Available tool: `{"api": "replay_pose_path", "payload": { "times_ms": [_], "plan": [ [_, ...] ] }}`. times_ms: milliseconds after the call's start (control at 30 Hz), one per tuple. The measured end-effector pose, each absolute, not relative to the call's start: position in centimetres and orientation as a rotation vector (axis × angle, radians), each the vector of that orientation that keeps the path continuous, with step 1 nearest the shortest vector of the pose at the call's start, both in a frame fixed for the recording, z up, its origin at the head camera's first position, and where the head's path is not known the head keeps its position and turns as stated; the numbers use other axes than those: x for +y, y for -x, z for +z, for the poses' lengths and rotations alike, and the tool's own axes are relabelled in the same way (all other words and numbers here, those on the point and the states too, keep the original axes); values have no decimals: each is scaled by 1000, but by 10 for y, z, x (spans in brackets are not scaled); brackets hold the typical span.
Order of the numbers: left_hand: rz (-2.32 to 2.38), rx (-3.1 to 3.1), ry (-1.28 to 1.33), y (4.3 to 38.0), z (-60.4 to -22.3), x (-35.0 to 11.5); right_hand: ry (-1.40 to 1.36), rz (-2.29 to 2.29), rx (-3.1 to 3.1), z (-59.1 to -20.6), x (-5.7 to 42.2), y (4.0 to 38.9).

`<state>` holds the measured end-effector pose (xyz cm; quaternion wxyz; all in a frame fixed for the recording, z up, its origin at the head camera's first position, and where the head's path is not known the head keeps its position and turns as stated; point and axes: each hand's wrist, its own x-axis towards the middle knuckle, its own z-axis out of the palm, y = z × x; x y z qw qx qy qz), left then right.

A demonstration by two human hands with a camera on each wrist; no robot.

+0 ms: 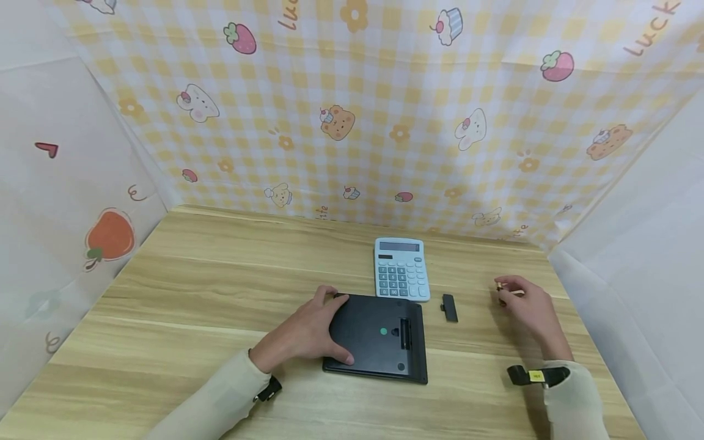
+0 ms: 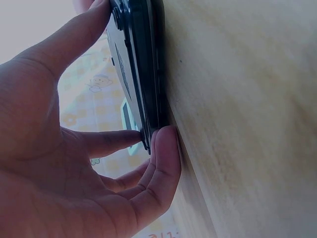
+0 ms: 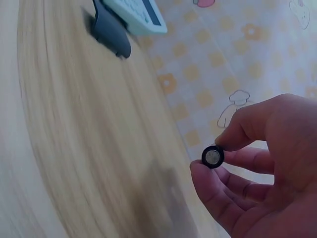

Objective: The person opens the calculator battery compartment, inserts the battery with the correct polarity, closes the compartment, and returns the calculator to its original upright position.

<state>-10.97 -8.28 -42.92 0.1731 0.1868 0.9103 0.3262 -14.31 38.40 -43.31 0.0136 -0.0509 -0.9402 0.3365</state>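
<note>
A flat black device (image 1: 363,339) lies with its underside up on the table, an uncovered battery compartment (image 1: 405,333) near its right side. My left hand (image 1: 310,330) grips its left end, thumb on the near part and fingers round the far corner. In the left wrist view, fingertips (image 2: 166,141) curl at the device's edge, close to the tabletop. Off to the right, my right hand (image 1: 529,305) pinches a small battery (image 3: 213,156) between thumb and fingers, its round metal end showing in the right wrist view. Between device and right hand lies a small black battery cover (image 1: 450,308).
A light blue calculator (image 1: 401,269) lies face up just behind the black device. The wood-grain table (image 1: 181,293) ends at a yellow checked cloth (image 1: 374,165) at the back, with white cloth walls on both sides.
</note>
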Motion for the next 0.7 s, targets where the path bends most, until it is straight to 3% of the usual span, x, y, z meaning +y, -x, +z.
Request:
{"api": "replay_pose_path", "payload": {
  "times_ms": [700],
  "plan": [
    [923,2582,-525,109,-429,-83,3,1112,-2941,-431,349,142]
  ]
}}
